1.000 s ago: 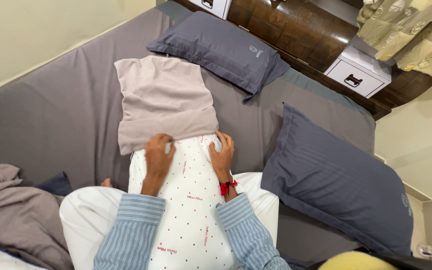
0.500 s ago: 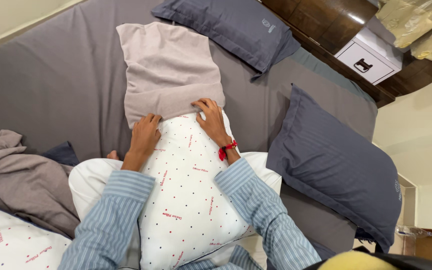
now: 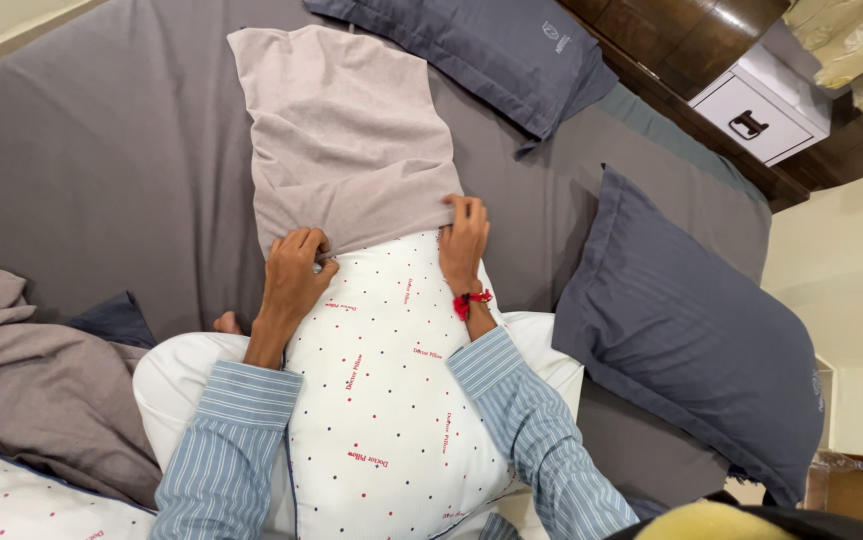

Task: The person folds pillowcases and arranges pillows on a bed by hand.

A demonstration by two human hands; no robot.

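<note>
A white pillow (image 3: 392, 400) with small red and dark dots lies on my lap, its far end inside a beige pillowcase (image 3: 347, 130) spread on the grey bed. My left hand (image 3: 295, 270) grips the pillowcase's open edge at the pillow's left corner. My right hand (image 3: 465, 240), with a red thread at the wrist, pinches the same edge at the right corner. Both sleeves are blue striped.
Two dark blue-grey pillows lie on the grey bedsheet (image 3: 102, 160): one at the top (image 3: 492, 50), one at the right (image 3: 692, 340). A crumpled beige cloth (image 3: 32, 390) and another dotted pillow (image 3: 22, 505) lie at the left. A white drawer unit (image 3: 767, 110) stands behind the bed.
The head view has tilted forward. Both hands have stayed at the pillowcase's opening and regripped its edge; the case now covers slightly more of the dotted pillow's far end.
</note>
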